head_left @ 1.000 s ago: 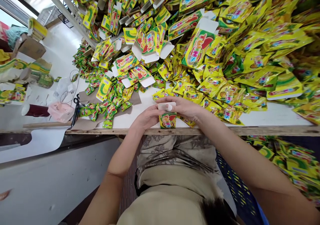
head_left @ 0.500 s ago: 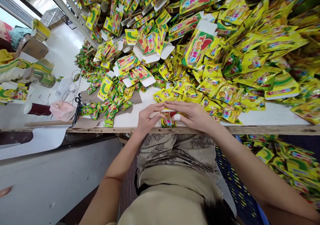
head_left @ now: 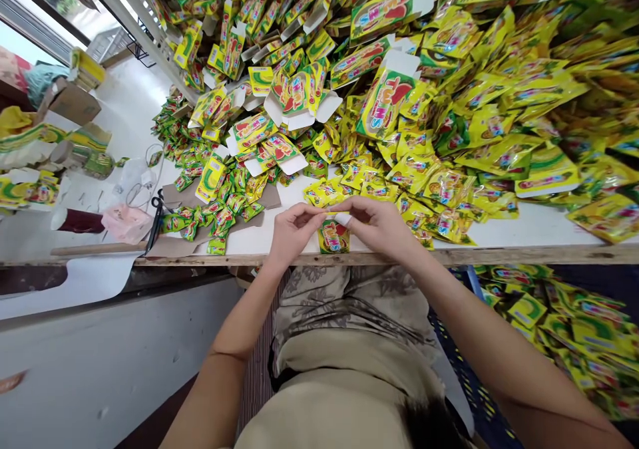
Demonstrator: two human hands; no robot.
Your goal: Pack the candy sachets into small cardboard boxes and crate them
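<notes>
At the front edge of the white table, a small yellow-green candy box point(head_left: 334, 237) printed with a red fruit stands between my hands. My left hand point(head_left: 295, 231) is closed, its thumb and fingers pinching the left of the box's top edge. On the other side, my right hand point(head_left: 375, 226), with white tape around its thumb, pinches the top edge from the right. Just beyond my fingers lie yellow candy sachets point(head_left: 367, 173). Small green wrapped candies point(head_left: 223, 219) are scattered to the left of my left hand.
Flat and open cardboard boxes point(head_left: 384, 100) are heaped at the back, sachets piled to the right. Black scissors point(head_left: 156, 219), a pink plastic bag point(head_left: 126, 223) and a wooden stick point(head_left: 97, 248) lie at left. A blue crate point(head_left: 472, 369) of filled packs stands below the right edge.
My fingers have curled in from a flatter pose over the box and now pinch its top edge. More of the box's printed front shows. The view has shifted slightly.
</notes>
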